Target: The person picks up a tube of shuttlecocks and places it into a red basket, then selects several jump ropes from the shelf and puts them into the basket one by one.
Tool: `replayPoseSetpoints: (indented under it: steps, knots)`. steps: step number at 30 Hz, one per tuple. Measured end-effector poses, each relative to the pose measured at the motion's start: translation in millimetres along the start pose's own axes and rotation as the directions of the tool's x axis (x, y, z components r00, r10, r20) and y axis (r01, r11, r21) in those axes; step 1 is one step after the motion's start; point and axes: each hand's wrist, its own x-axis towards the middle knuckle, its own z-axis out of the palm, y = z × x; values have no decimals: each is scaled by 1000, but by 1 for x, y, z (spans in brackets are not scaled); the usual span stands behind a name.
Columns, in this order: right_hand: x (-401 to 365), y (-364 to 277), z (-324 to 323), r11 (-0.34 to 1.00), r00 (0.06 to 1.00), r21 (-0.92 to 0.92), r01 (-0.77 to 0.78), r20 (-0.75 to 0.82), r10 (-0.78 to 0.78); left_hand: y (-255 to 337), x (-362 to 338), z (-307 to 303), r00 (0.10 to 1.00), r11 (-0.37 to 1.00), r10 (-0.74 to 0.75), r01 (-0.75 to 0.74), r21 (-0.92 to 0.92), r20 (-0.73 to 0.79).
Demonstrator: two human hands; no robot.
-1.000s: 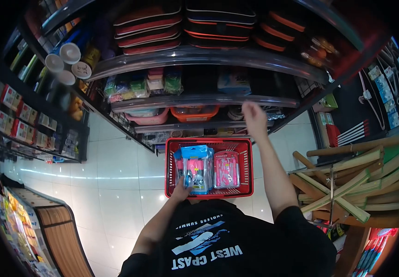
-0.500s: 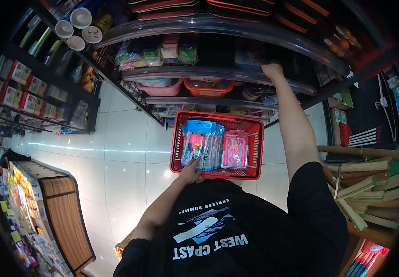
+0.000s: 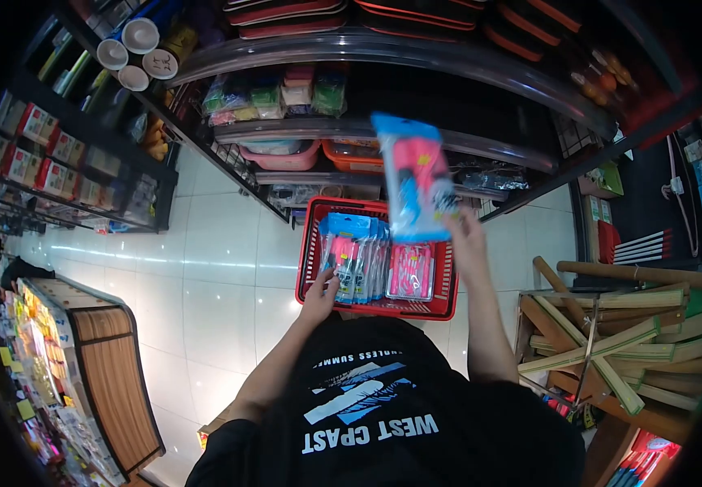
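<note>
My right hand [image 3: 466, 242] grips the lower corner of a blue-and-pink plastic packet [image 3: 417, 180], raised in front of the shelf and slightly blurred. What is inside the packet cannot be made out clearly. Below it, a red shopping basket [image 3: 309, 243] contains a row of similar blue packets [image 3: 351, 260], standing close together on its left side. A clear pack of pink items [image 3: 410, 272] lies in the basket's right part. At the basket's near left side, my left hand [image 3: 318, 297] rests against the front packet, fingers stretched out and apart.
Behind the basket rises a dark shelf rack [image 3: 448, 138] with clear front rails. Wrapped colourful goods [image 3: 266, 99], a pink tub [image 3: 286, 156] and an orange tub [image 3: 355, 156] sit on it. A bin of wooden slats [image 3: 627, 341] stands right; a wood-panelled display [image 3: 116, 373] stands left.
My right hand has come back from the shelf towards me, bringing the blue-and-pink packet above the basket. My left hand has shifted slightly left along the packets.
</note>
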Motion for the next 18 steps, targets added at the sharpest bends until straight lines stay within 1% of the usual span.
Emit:
replayPoseSetpoints:
  steps: [1,2,3,4,5,6,8,9,10,12,14,16,17,18]
  knots:
    - [-20,18,8,998,998,60,-2,58,-1,-1,1,-1,999,989,-34,33,-142,-6]
    - [-35,35,18,996,994,72,-58,92,51,7,0,-4,999,990,-37,36,-136,-5]
    - [-48,45,26,990,986,83,-116,127,105,25,-5,-7,996,959,-85,88,-270,23]
    - [-58,47,32,978,964,28,-205,178,197,34,-7,-9,990,907,-130,142,-397,57]
    - [-66,57,37,976,956,-49,-214,195,220,35,-5,-9,987,897,-135,159,-412,87]
    - [-69,72,43,968,947,-126,-219,211,241,39,-4,-9,987,898,-136,159,-409,85]
    - [-73,99,57,963,939,-137,-232,226,259,48,-7,-6,979,861,-129,190,-472,159]
    - [-73,112,64,958,932,-152,-243,238,274,49,-7,-3,977,838,-159,209,-504,141]
    - [-73,124,70,957,930,-154,-246,242,278,48,-6,-3,977,836,-164,212,-506,139]
    - [-75,141,81,941,941,-280,-188,221,254,44,-4,-3,972,914,-196,228,-336,127]
    - [-74,136,89,925,927,-327,-194,248,282,22,5,-2,970,912,-212,241,-332,119]
    - [-74,144,95,881,889,-445,-159,324,324,-5,17,0,992,983,-127,129,-128,24]
    - [-76,151,99,867,901,-488,-102,325,289,-14,21,-1,992,991,-127,126,-32,-10]
    - [-77,156,103,863,898,-494,-103,328,295,-19,26,-4,991,990,-133,133,-39,-10]
